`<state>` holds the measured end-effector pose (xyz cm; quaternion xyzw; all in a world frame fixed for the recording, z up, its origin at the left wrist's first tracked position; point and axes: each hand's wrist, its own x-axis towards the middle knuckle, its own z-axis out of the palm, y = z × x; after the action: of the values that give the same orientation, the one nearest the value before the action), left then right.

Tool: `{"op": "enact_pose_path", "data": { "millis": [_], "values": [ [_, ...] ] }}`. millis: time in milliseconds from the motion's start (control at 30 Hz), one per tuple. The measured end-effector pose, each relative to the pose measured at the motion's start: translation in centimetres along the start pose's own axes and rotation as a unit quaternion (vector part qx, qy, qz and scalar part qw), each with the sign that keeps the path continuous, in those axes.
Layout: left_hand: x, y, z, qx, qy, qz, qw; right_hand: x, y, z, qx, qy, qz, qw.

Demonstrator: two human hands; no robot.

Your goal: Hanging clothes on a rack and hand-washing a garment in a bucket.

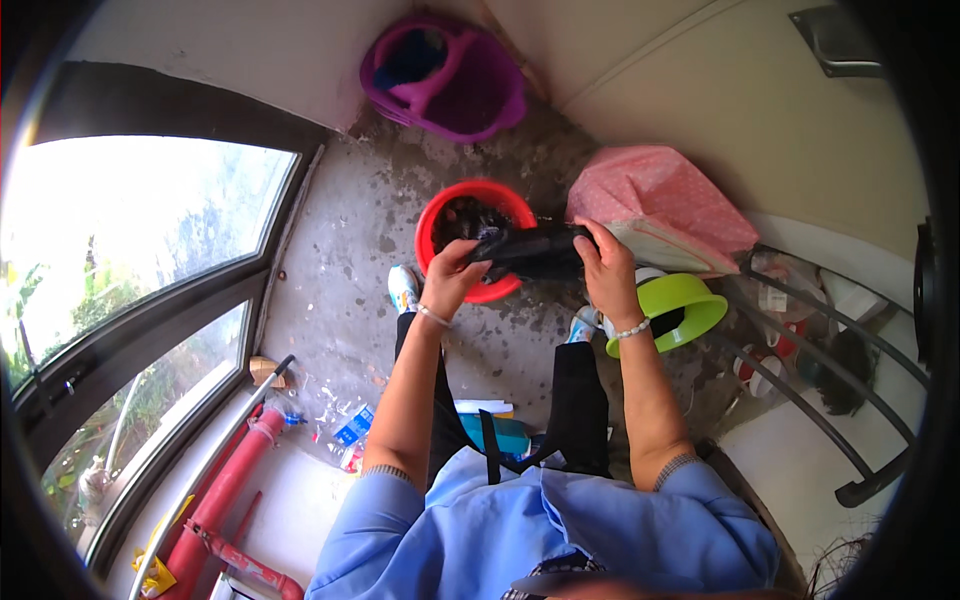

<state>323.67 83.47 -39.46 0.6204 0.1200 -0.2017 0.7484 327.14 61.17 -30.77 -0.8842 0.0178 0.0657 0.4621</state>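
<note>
Between my two hands a piece of dark wet-looking cloth (540, 252) is stretched out sideways. My left hand (456, 274) pinches its left end, and my right hand (606, 262) grips its right end, thumb up. Just beneath and beyond the cloth stands a red basin (428, 225) on the floor. More dark material, perhaps cloth in water, lies inside the basin (524, 212); the cloth hides part of its near side. A lime-green basin (708, 312) rests below my right hand, with something dark in it.
A purple mop bucket (500, 85) stands against the far wall. Pink dotted fabric (660, 195) covers something at the right, beside dark metal railings (800, 345). Plastic bottles (352, 428) and red pipes (205, 510) lie to the left, under the window. The concrete floor (345, 230) has wet patches.
</note>
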Motion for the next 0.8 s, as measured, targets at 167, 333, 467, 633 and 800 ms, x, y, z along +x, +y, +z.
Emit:
{"op": "enact_pose_path", "data": {
  "millis": [167, 333, 467, 633, 800],
  "values": [
    [-2.0, 2.3, 0.9, -0.112, 0.044, -0.019, 0.993, -1.3, -1.0, 0.3, 0.001, 0.074, 0.041, 0.996],
    [-3.4, 6.3, -0.4, -0.031, 0.002, 0.073, 0.997, -0.1, -5.5, 0.3, 0.133, 0.003, 0.057, 0.99],
    [-3.2, 10.8, -0.9, 0.209, -0.038, 0.182, 0.96, 0.8, -9.8, 0.1, 0.152, -0.034, -0.029, 0.987],
    [-3.5, 16.8, -1.0, 0.072, -0.09, 0.146, 0.982, 0.3, -13.7, -1.6, 0.169, 0.002, 0.001, 0.986],
    [-4.7, 23.5, 0.2, 0.287, -0.234, 0.095, 0.924, -2.2, -14.8, -4.3, 0.152, 0.067, -0.003, 0.986]
  ]
}}
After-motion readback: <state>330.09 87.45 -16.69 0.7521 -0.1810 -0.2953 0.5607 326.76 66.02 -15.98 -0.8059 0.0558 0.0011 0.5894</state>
